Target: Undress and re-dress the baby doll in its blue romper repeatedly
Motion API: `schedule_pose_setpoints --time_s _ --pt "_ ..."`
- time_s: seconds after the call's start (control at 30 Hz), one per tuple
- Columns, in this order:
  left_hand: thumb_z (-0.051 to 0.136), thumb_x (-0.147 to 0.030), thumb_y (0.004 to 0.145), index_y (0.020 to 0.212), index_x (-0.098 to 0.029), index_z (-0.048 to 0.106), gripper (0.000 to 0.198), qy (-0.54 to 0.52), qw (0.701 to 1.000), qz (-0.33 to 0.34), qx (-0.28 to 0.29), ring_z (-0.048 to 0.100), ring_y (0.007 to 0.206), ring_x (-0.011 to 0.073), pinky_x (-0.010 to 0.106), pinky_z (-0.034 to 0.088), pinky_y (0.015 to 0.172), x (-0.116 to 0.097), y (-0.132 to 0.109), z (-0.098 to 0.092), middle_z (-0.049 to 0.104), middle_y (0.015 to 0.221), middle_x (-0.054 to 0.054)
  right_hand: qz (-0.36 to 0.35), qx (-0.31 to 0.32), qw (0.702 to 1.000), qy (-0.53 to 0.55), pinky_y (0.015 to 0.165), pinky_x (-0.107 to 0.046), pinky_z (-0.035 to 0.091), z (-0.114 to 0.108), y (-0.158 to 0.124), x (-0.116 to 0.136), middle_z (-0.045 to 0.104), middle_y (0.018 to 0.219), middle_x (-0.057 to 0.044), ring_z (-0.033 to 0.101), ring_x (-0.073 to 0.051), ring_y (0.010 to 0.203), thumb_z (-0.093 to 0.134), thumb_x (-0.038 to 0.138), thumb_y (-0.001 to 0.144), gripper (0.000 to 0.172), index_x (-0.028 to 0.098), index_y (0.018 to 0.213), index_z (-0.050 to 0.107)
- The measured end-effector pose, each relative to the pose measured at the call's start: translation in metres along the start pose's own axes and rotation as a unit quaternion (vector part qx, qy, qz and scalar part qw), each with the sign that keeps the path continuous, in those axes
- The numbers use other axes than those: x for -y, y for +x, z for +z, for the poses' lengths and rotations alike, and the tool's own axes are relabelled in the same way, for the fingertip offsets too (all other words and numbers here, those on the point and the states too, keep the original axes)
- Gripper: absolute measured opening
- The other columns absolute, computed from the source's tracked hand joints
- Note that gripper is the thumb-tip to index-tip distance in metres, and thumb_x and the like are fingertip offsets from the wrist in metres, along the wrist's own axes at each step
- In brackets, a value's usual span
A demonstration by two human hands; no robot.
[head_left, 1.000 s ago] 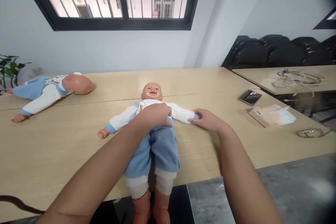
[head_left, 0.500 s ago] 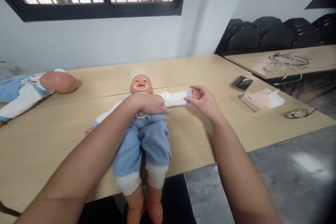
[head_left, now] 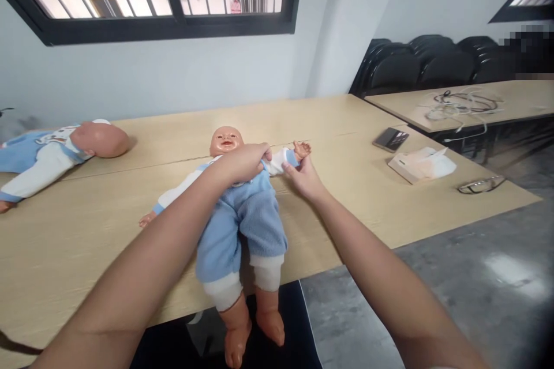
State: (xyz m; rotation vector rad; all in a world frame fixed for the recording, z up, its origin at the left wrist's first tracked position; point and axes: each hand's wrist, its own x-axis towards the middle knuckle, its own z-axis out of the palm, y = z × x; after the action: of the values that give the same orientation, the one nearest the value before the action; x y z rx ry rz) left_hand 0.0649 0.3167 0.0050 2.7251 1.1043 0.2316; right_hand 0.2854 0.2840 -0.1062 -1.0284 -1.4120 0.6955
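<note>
Doll (head_left: 236,202) on its back on counter (head_left: 355,184), long axis fwd, w/ feet (head_left: 236,347) past near edge; R hand (head_left: 307,180) clamped on outer cuff (head_left: 289,156), L hand (head_left: 246,162) over chest, grip can't tell.

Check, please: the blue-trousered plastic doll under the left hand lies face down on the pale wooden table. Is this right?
Not face down: the head view shows the blue-trousered plastic doll lying face up on the pale wooden table, under the left hand.
</note>
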Motion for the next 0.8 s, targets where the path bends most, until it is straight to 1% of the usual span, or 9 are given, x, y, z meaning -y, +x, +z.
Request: schedule_pose_setpoints --time_s 0.07,0.13,0.2,0.3,0.4,0.5,0.6,0.7,0.8 --pt "0.058 -0.014 0.086 0.114 -0.022 0.066 0.031 0.023 0.999 0.015 -0.033 0.07 0.093 0.0212 0.029 0.048 0.075 0.003 -0.002 0.001 0.076 0.111 0.005 -0.02 0.008 1.0 -0.019 0.134 -0.052 0.024 0.004 -0.002 0.0 0.036 0.17 -0.017 0.029 -0.031 0.161 0.074 0.063 0.088 0.094 0.02 0.162 0.035" --pt "0.062 -0.015 0.086 0.11 -0.022 0.067 0.025 0.06 0.995 0.06 -0.056 0.07 0.094 0.0215 0.029 0.047 0.074 0.004 -0.005 0.002 0.075 0.112 0.005 -0.035 0.006 0.999 -0.009 0.131 -0.051 0.03 0.007 -0.004 0.002 0.034 0.171 -0.017 0.034 -0.031 0.159 0.07 0.059 0.093 0.092 0.021 0.165 0.029" --pt "0.062 -0.016 0.09 0.108 -0.022 0.068 0.02 0.112 0.983 0.119 -0.085 0.07 0.096 0.0223 0.03 0.046 0.073 0.005 -0.012 0.004 0.074 0.111 0.005 -0.055 -0.012 0.998 -0.003 0.128 -0.05 0.037 0.009 -0.005 0.006 0.034 0.171 -0.015 0.039 -0.03 0.156 0.069 0.054 0.095 0.09 0.024 0.168 0.024" --pt "0.061 -0.017 0.096 0.106 -0.021 0.069 0.014 0.164 0.959 0.178 -0.145 0.071 0.099 0.0239 0.033 0.048 0.076 0.012 -0.025 0.011 0.075 0.107 0.007 -0.089 -0.051 0.994 -0.032 0.128 -0.052 0.037 0.011 -0.006 0.011 0.037 0.17 -0.014 0.042 -0.032 0.154 0.073 0.05 0.093 0.088 0.027 0.166 0.029" --pt "0.061 -0.016 0.097 0.109 -0.019 0.069 0.015 0.165 0.947 0.186 -0.202 0.072 0.103 0.0247 0.035 0.052 0.08 0.021 -0.036 0.019 0.076 0.11 0.007 -0.112 -0.073 0.988 -0.08 0.125 -0.054 0.04 0.013 -0.007 0.011 0.044 0.165 -0.015 0.047 -0.033 0.15 0.074 0.047 0.093 0.082 0.027 0.163 0.037" --pt "0.059 -0.017 0.1 0.113 -0.019 0.069 0.017 0.162 0.937 0.19 -0.245 0.075 0.102 0.0226 0.033 0.054 0.078 0.027 -0.044 0.023 0.078 0.113 0.007 -0.143 -0.096 0.976 -0.13 0.122 -0.055 0.043 0.014 -0.007 0.01 0.049 0.161 -0.016 0.049 -0.033 0.148 0.072 0.045 0.094 0.079 0.026 0.162 0.038" --pt "0.056 -0.023 0.105 0.114 -0.02 0.071 0.018 0.165 0.914 0.234 -0.287 0.077 0.096 0.019 0.03 0.057 0.077 0.029 -0.046 0.026 0.081 0.113 0.005 -0.174 -0.111 0.96 -0.189 0.119 -0.058 0.045 0.015 -0.006 0.015 0.053 0.156 -0.017 0.052 -0.035 0.144 0.07 0.045 0.095 0.077 0.025 0.162 0.038" --pt "0.056 -0.029 0.106 0.116 -0.02 0.072 0.021 0.162 0.889 0.288 -0.315 0.078 0.097 0.0177 0.03 0.06 0.081 0.032 -0.046 0.028 0.082 0.115 0.003 -0.221 -0.103 0.937 -0.25 0.115 -0.059 0.047 0.018 0.0 0.025 0.06 0.147 -0.018 0.058 -0.035 0.134 0.067 0.042 0.097 0.071 0.025 0.16 0.042" --pt "0.056 -0.03 0.106 0.119 -0.02 0.073 0.024 0.157 0.885 0.306 -0.314 0.079 0.101 0.0174 0.029 0.061 0.087 0.034 -0.045 0.03 0.081 0.119 0.004 -0.267 -0.047 0.916 -0.295 0.112 -0.058 0.047 0.022 0.011 0.033 0.065 0.143 -0.016 0.061 -0.035 0.129 0.065 0.04 0.098 0.064 0.025 0.156 0.047"
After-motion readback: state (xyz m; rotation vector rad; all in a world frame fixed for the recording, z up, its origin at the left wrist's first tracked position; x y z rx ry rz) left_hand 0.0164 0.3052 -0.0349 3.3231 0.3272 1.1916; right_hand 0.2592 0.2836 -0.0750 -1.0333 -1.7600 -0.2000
